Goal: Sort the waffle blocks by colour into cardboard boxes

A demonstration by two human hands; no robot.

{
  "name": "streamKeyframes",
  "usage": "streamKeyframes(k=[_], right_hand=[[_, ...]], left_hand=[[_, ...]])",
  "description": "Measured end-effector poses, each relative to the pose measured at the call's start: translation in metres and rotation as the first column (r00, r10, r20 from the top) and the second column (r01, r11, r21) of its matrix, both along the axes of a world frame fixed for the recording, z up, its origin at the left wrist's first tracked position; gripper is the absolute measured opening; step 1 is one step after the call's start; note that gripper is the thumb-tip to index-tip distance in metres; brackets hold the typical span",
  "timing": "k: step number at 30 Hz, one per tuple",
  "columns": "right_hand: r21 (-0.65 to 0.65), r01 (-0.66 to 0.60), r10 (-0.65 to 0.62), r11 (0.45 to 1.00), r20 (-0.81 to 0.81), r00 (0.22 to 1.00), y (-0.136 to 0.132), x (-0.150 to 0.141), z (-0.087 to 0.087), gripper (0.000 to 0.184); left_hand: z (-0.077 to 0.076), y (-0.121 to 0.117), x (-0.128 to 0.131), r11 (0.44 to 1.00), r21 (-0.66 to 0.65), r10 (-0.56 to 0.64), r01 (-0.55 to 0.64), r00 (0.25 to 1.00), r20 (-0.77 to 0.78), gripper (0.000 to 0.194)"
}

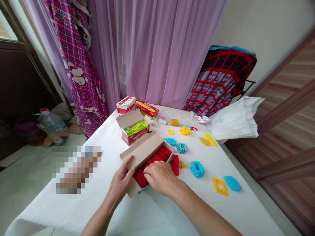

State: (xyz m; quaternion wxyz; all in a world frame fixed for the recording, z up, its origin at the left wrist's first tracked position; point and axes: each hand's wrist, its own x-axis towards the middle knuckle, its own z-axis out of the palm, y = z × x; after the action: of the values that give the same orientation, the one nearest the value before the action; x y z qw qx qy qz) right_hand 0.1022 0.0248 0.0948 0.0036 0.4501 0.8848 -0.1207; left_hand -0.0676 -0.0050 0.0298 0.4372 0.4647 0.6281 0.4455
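Note:
An open cardboard box [142,147] lies in front of me on the white table [157,209], filled with red plastic building pieces [161,154]. My left hand [122,182] grips the box's near left edge, fingers curled over the rim. My right hand [161,177] rests palm down on the red pieces inside, fingers pressed together on them. One red piece [175,164] stands at the box's right side, just beyond my right hand's knuckles.
A second open box [134,129] holds green pieces, with two closed boxes [137,106] behind it. Blue [197,168] and yellow pieces [220,186] lie scattered to the right. A white cloth [236,121] and a draped chair [219,82] stand at the far right. Curtains hang behind.

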Motion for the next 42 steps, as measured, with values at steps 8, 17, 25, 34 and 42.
streamKeyframes(k=[8,17,25,34,42], right_hand=[[0.082,0.359,-0.338,0.930,-0.197,0.920,0.024,0.063,0.010,0.026],[0.094,0.525,-0.534,0.846,0.144,0.833,0.041,0.103,-0.035,0.032],[0.088,0.543,-0.550,0.835,0.099,0.829,0.043,0.110,-0.022,0.025],[0.154,0.507,-0.473,0.848,-0.209,0.856,0.028,0.083,0.028,0.023],[0.194,0.417,-0.433,0.888,0.046,0.900,0.056,0.039,0.002,0.025]], left_hand=[[0.003,-0.002,-0.003,1.000,-0.022,0.001,-0.001,1.000,-0.021,0.068],[0.007,-0.009,0.003,0.999,-0.033,-0.001,0.000,1.000,-0.021,0.072],[0.007,-0.013,0.009,0.996,0.030,0.085,-0.083,0.991,-0.106,0.066],[0.000,-0.012,0.005,0.997,0.031,0.076,-0.073,0.993,-0.096,0.070],[0.010,-0.018,0.014,0.998,0.015,0.058,-0.057,0.996,-0.066,0.069]])
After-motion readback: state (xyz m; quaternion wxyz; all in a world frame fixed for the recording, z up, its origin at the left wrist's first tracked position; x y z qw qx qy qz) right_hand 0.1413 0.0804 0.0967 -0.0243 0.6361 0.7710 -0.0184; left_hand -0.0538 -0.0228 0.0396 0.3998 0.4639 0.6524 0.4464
